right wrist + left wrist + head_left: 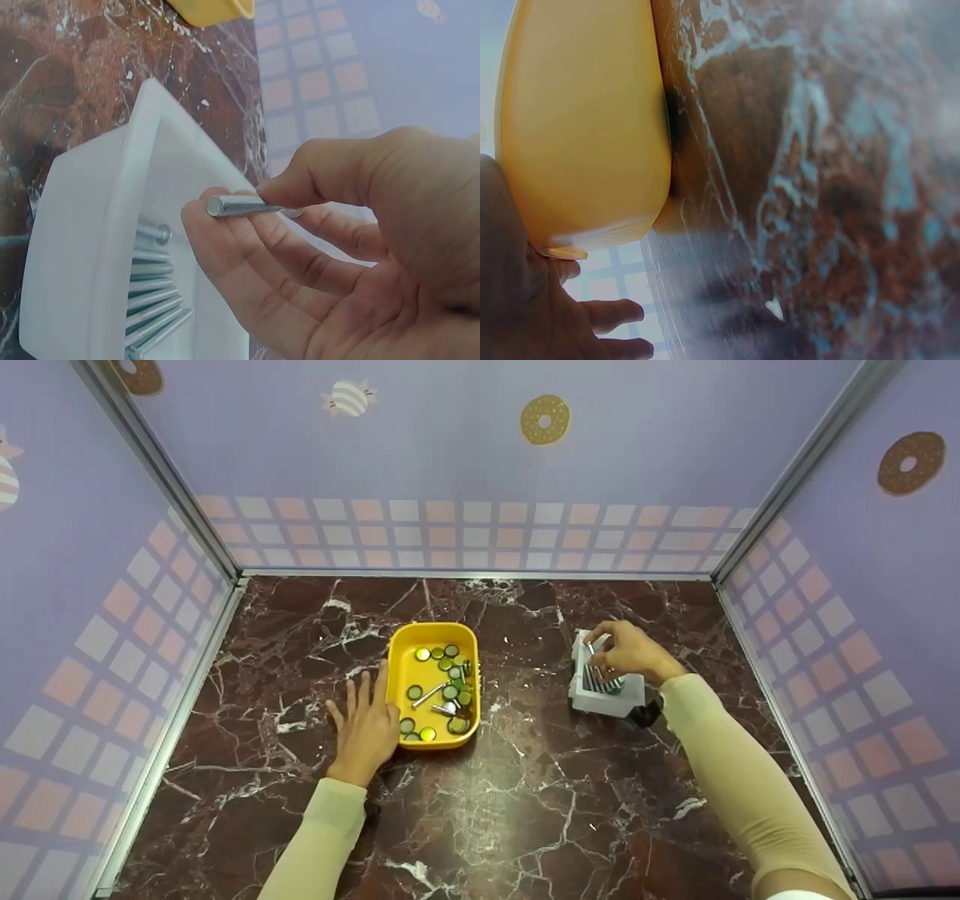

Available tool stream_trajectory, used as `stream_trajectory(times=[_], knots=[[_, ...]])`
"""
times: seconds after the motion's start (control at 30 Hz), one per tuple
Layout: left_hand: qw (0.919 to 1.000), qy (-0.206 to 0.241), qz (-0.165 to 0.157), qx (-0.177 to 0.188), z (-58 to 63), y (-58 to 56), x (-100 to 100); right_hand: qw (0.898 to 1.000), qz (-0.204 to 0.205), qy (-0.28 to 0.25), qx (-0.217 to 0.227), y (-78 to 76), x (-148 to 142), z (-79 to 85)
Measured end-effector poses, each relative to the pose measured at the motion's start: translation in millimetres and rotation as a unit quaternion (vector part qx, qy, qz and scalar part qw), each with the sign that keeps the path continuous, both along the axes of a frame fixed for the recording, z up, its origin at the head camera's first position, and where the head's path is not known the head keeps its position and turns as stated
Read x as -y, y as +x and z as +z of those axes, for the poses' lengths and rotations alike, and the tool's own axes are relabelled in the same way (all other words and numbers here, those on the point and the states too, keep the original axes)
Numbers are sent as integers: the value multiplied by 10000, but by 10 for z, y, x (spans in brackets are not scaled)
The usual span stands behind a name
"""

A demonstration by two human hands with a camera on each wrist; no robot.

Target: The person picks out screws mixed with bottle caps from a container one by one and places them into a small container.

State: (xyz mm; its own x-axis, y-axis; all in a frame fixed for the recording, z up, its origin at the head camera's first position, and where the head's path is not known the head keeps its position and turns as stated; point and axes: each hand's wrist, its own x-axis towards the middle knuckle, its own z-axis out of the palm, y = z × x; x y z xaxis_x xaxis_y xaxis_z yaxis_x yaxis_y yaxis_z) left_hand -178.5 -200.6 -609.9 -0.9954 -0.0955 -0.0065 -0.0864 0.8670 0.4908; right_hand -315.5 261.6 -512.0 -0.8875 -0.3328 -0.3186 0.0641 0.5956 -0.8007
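Observation:
My right hand (628,651) pinches a silver bolt (241,205) between thumb and fingers, over a white bin (606,704). Inside that bin several more bolts (154,289) lie side by side in a row. The left hand (367,731) rests against the left side of a yellow tray (396,641), fingers straight and spread, thumb at the rim. In the tray lie several round green and gold bottle caps (423,655), mostly towards its right side, with a few bolts (431,694) among them. The left wrist view shows the tray's outer wall (585,127) beside the fingers.
Both containers stand on a dark red marbled tabletop (517,780), with a gap between them. Lilac panels (450,457) with printed squares and doughnuts rise at the back and both sides. Metal strips (480,575) edge the panels.

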Motion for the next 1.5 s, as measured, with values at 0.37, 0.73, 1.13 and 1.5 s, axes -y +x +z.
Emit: stream_trajectory(times=[0.37, 0.73, 1.13, 1.5], knots=[[10000, 39, 23, 11, -20, -14, -8, 9990, -182, 400, -33, -37, -86, -122], [9999, 100, -2, -31, -21, 2, 3, 9921, 31, 1169, -462, -87, -83, -214], [10000, 56, 9, 57, -38, -16, 6, 9862, -22, 1468, -760, -113, -63, -233], [10000, 62, 17, 33, -29, -12, 1, 9646, -101, 1819, -1905, 2, 81, -45]])
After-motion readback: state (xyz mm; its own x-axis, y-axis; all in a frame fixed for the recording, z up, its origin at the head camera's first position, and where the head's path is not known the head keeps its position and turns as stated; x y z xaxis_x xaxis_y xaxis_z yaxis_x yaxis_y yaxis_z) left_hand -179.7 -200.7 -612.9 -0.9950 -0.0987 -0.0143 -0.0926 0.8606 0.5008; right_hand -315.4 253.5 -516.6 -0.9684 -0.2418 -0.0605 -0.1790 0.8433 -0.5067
